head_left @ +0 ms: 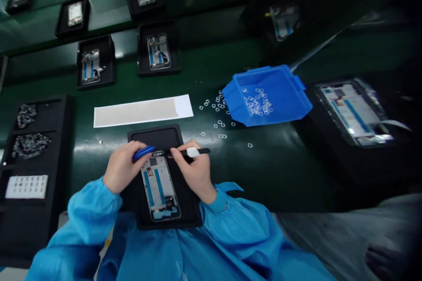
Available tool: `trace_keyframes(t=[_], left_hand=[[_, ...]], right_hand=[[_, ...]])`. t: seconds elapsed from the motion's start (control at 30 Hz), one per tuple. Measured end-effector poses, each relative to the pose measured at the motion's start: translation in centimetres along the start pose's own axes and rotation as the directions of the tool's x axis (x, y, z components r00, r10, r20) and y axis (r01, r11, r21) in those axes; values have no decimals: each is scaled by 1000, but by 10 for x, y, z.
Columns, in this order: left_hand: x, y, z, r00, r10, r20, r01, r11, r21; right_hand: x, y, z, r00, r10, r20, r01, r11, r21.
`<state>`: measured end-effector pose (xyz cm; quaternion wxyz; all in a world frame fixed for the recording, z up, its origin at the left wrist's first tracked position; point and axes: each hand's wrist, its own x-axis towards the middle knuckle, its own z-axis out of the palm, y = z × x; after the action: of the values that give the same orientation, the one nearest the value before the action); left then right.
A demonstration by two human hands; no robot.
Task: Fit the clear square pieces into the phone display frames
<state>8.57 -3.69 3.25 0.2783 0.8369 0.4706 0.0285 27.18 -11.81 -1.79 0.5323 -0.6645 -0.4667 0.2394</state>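
Observation:
In front of me a phone frame (161,184) with blue strips lies in a black tray (187,210) at the table's near edge. My left hand (125,163) is closed on a blue pen-like tool (143,153), its end over the top left corner of the frame. Pinched in my right hand (195,171) is a pair of black tweezers (203,151) with a white wrap, pointing left at the frame's top edge. What the tips touch is too small to make out.
A blue bin (280,96) lies tipped, small white rings (220,105) spilling leftward. Beyond my tray lies a white-and-beige strip (138,112). At left stands a compartment tray (59,149) with small parts. More phone trays (158,52) stand behind; another phone frame (356,112) is at right.

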Motion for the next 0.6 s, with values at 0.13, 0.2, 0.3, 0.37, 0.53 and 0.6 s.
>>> trace_keyframes(t=[0.13,0.2,0.3,0.37,0.53,0.6], left_hand=[[-84,-21,22,971,-215,-104,197,967,-159],[-123,-25,48,970,-239,-37,227,953,-199],[-153,-19,83,950,-309,-36,277,893,-355],[-154,-15,88,922,-383,-53,309,812,-495],[-109,-39,11,760,-648,-44,380,500,-778],[-77,-63,-44,643,-747,-168,334,471,-817]], right_hand=[[-2,11,-1,993,108,-57,-92,969,229],[-6,15,2,990,126,-65,-100,946,309],[-8,17,9,980,181,-78,-130,893,431],[-5,13,11,971,212,-108,-134,863,488],[13,1,1,903,317,-291,-140,855,500],[16,4,-3,905,282,-319,-139,904,404]])
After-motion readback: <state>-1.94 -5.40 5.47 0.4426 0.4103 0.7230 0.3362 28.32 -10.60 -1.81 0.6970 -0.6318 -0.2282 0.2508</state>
